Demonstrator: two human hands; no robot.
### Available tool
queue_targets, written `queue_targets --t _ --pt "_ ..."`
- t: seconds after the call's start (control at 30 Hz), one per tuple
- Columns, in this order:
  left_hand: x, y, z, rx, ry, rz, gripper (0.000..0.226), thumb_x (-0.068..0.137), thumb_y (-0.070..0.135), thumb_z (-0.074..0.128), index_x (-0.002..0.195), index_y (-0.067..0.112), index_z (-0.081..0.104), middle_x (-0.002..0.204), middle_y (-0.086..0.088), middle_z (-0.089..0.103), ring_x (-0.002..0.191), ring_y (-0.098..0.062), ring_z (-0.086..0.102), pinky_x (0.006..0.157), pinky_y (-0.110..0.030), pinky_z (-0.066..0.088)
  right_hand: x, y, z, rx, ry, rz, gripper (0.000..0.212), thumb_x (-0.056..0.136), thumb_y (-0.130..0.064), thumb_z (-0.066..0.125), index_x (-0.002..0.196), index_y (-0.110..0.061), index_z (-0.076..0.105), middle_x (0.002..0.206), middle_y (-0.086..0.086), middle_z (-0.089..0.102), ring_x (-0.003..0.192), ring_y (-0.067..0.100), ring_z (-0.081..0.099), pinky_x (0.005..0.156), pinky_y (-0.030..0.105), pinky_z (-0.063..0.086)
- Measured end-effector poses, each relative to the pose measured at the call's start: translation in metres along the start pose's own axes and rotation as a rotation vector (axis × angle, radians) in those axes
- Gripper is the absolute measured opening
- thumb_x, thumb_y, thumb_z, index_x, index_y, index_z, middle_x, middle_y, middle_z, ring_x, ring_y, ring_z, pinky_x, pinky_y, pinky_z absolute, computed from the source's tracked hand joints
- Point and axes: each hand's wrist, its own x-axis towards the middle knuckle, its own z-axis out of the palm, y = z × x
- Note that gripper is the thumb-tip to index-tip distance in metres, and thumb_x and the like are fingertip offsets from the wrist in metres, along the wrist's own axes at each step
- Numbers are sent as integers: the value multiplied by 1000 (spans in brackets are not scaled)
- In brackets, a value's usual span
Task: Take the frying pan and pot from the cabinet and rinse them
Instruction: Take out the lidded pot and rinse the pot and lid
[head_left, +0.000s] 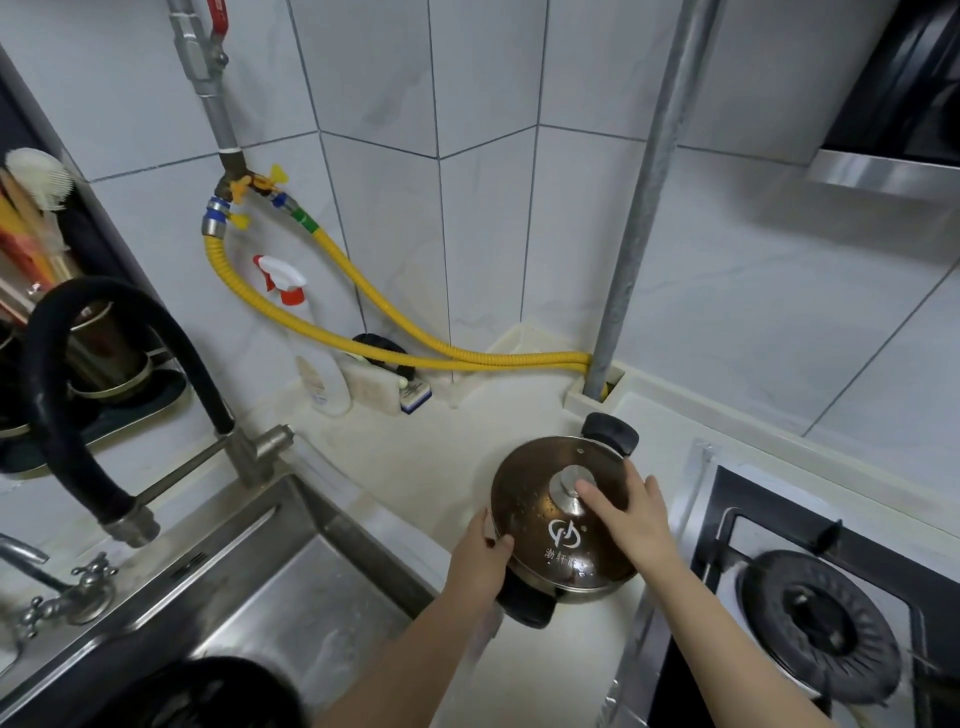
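Observation:
A steel pot (589, 592) with black side handles stands on the pale counter between the sink and the stove. A wet, brownish glass lid (540, 512) with a steel knob (569, 479) covers it. My left hand (480, 558) pinches the lid's left edge, thumb on top. My right hand (631, 519) lies flat on the lid, its fingers straight and reaching the knob. A dark round object (208, 693), possibly the frying pan, shows in the sink at the bottom edge; I cannot tell for sure.
The steel sink (291, 587) lies to the left, with a black hose faucet (67, 395) arching over it. A gas burner (821, 636) sits to the right. A spray bottle (317, 353), sponges and yellow gas hoses (363, 291) line the back wall. A dish rack (104, 364) stands far left.

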Motion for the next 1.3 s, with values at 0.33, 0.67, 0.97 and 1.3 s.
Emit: queue_targets --t 0.33,0.67,0.97,1.3 --pt "21 -5 -29 -99 224 -97 62 92 19 57 146 16 28 141 -13 48 130 -29 45 112 -43 34 19 -17 17 163 -142 -75 76 76 -37 75 142 -21 40 122 7 43 119 26 46 101 37 40" --pt "56 -22 -91 -988 524 -211 61 88 1 60 142 16 36 133 -24 52 109 -35 59 75 -42 55 55 -45 70 338 -296 -132 55 85 -17 66 136 -18 47 116 1 48 111 16 45 90 26 40" --pt "89 -8 -130 -936 564 -131 44 91 -3 54 133 4 45 125 -29 56 107 -36 60 96 -43 49 92 -71 108 362 -334 -163 54 87 -7 58 138 -16 45 126 8 45 121 22 44 94 30 41" --pt "114 -2 -153 -821 589 -100 40 93 0 51 132 8 46 122 -26 58 93 -29 63 82 -37 52 100 -85 119 424 -347 -137 59 87 -8 57 142 -16 39 133 1 43 119 15 42 91 26 38"
